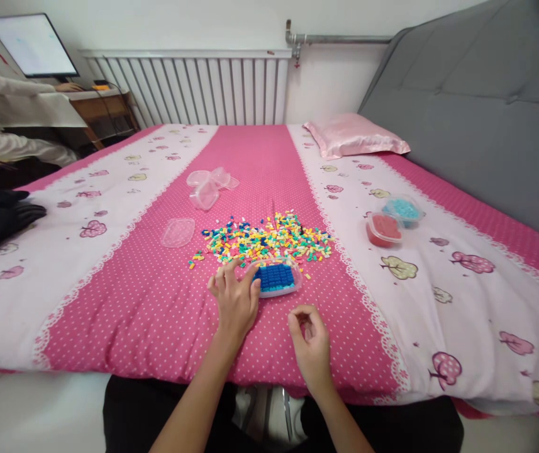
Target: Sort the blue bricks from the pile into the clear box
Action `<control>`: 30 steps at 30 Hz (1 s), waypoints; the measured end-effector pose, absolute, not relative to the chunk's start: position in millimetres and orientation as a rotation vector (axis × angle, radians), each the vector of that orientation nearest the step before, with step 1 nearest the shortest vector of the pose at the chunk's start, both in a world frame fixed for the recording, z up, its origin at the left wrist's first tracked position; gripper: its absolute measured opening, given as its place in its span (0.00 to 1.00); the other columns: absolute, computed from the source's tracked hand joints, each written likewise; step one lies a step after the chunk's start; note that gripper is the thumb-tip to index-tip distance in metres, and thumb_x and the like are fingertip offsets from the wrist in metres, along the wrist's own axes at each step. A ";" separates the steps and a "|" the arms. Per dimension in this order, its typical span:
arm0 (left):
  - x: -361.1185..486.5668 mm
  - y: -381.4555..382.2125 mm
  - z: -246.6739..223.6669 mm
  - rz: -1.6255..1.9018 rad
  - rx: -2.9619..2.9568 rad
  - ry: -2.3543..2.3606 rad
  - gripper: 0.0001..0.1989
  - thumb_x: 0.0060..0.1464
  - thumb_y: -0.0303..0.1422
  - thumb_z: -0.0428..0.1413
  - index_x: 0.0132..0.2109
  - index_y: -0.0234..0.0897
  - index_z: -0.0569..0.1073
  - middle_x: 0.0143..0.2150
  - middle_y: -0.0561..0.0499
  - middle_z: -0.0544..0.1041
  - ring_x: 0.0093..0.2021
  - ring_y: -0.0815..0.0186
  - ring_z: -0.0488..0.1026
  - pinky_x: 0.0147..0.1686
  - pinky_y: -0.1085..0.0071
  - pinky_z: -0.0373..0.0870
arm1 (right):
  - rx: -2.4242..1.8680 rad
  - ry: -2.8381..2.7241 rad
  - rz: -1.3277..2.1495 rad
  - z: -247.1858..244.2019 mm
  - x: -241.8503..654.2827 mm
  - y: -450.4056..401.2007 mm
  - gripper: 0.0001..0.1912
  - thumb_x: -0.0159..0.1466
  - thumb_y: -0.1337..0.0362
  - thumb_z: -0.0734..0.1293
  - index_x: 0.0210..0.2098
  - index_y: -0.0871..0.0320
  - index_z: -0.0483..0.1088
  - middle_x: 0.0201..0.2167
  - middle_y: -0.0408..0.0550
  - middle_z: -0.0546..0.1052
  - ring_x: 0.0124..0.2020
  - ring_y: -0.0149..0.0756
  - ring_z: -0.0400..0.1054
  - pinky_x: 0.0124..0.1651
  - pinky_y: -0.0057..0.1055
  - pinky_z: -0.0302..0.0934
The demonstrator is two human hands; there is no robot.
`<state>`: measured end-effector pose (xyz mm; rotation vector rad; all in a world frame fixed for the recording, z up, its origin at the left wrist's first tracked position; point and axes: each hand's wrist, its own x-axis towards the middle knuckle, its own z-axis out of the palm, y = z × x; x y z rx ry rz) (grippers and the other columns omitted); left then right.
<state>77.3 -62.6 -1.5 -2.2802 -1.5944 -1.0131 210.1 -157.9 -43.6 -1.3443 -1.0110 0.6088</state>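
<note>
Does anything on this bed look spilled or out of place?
Yes: small multicoloured pieces lie scattered loose on the pink bedspread, mostly beyond the clear container by the left hand. They look messy against the blue pieces in neat rows inside it, though I cannot tell whether they were spilled.

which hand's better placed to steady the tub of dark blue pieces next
Probably the left hand: it is at the rim of the tub, while the right hand is curled, apart from it.

Clear plastic tub (276,293), upright, neat rows of blue pieces (276,277) inside, loose multicoloured pieces (269,242) scattered just beyond
</note>
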 end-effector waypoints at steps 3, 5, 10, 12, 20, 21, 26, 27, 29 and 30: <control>76.4 -62.9 -2.1 -1.018 -2.282 -1.586 0.19 0.68 0.38 0.46 0.52 0.45 0.80 0.59 0.41 0.69 0.57 0.49 0.62 0.55 0.52 0.53 | -1.348 -0.982 0.615 -42.0 209.5 -157.6 0.09 0.68 0.58 0.65 0.36 0.56 0.70 0.32 0.45 0.74 0.35 0.35 0.70 0.41 0.32 0.66; 75.8 -63.3 -2.4 -1.018 -2.287 -1.590 0.18 0.68 0.38 0.46 0.52 0.45 0.80 0.59 0.41 0.69 0.57 0.49 0.62 0.55 0.51 0.53 | -1.326 -0.943 0.612 -35.3 209.9 -156.2 0.08 0.67 0.57 0.65 0.37 0.56 0.70 0.32 0.45 0.74 0.35 0.35 0.71 0.41 0.33 0.67; 75.8 -63.7 -2.4 -1.021 -2.298 -1.607 0.19 0.68 0.38 0.45 0.51 0.45 0.80 0.59 0.41 0.69 0.57 0.50 0.62 0.55 0.51 0.52 | -1.253 -0.942 0.535 13.7 221.3 -140.1 0.08 0.65 0.58 0.68 0.37 0.55 0.69 0.34 0.47 0.76 0.37 0.37 0.73 0.42 0.33 0.68; 75.9 -63.4 -2.3 -1.020 -2.299 -1.607 0.19 0.68 0.37 0.46 0.50 0.45 0.81 0.60 0.41 0.69 0.58 0.49 0.62 0.55 0.51 0.52 | -1.280 -1.044 0.490 38.6 229.2 -124.9 0.06 0.66 0.58 0.67 0.37 0.54 0.69 0.34 0.46 0.76 0.37 0.37 0.72 0.41 0.32 0.67; 75.0 -62.8 -3.1 -1.038 -2.268 -1.567 0.18 0.67 0.38 0.46 0.49 0.45 0.81 0.58 0.41 0.70 0.57 0.50 0.62 0.54 0.51 0.52 | -1.691 -1.930 0.161 66.4 233.5 -57.4 0.17 0.67 0.74 0.56 0.37 0.59 0.77 0.38 0.54 0.76 0.44 0.43 0.69 0.50 0.37 0.60; 74.9 -62.9 -3.6 -1.038 -2.266 -1.568 0.18 0.67 0.38 0.47 0.49 0.45 0.81 0.58 0.41 0.70 0.57 0.50 0.62 0.54 0.51 0.52 | -1.703 -1.952 0.141 63.2 230.4 -54.6 0.17 0.67 0.73 0.57 0.37 0.59 0.77 0.38 0.55 0.76 0.44 0.44 0.68 0.50 0.38 0.60; 74.4 -63.0 -5.6 -1.034 -2.269 -1.587 0.18 0.67 0.38 0.47 0.49 0.46 0.81 0.59 0.41 0.70 0.58 0.50 0.61 0.55 0.52 0.51 | -1.713 -2.022 0.081 48.3 218.3 -53.1 0.15 0.67 0.71 0.59 0.39 0.60 0.79 0.40 0.58 0.75 0.45 0.47 0.66 0.50 0.40 0.57; 74.4 -63.0 -5.7 -1.034 -2.271 -1.588 0.18 0.67 0.38 0.47 0.50 0.46 0.81 0.59 0.41 0.70 0.58 0.50 0.61 0.55 0.52 0.51 | -1.711 -2.033 0.076 46.3 217.4 -53.2 0.15 0.66 0.72 0.60 0.40 0.60 0.79 0.40 0.58 0.75 0.46 0.48 0.66 0.50 0.40 0.57; 74.4 -63.0 -5.5 -1.038 -2.273 -1.587 0.17 0.67 0.38 0.47 0.49 0.46 0.81 0.58 0.41 0.70 0.58 0.50 0.61 0.55 0.52 0.51 | -1.703 -2.052 0.074 43.4 216.6 -52.5 0.15 0.66 0.72 0.61 0.42 0.58 0.80 0.40 0.57 0.75 0.46 0.48 0.66 0.50 0.40 0.57; 74.5 -63.0 -5.3 -1.039 -2.274 -1.589 0.17 0.67 0.37 0.47 0.49 0.46 0.81 0.58 0.41 0.71 0.57 0.50 0.61 0.54 0.52 0.51 | -1.699 -2.061 0.074 42.5 216.6 -51.8 0.15 0.66 0.72 0.62 0.42 0.57 0.80 0.40 0.56 0.75 0.46 0.48 0.66 0.50 0.41 0.57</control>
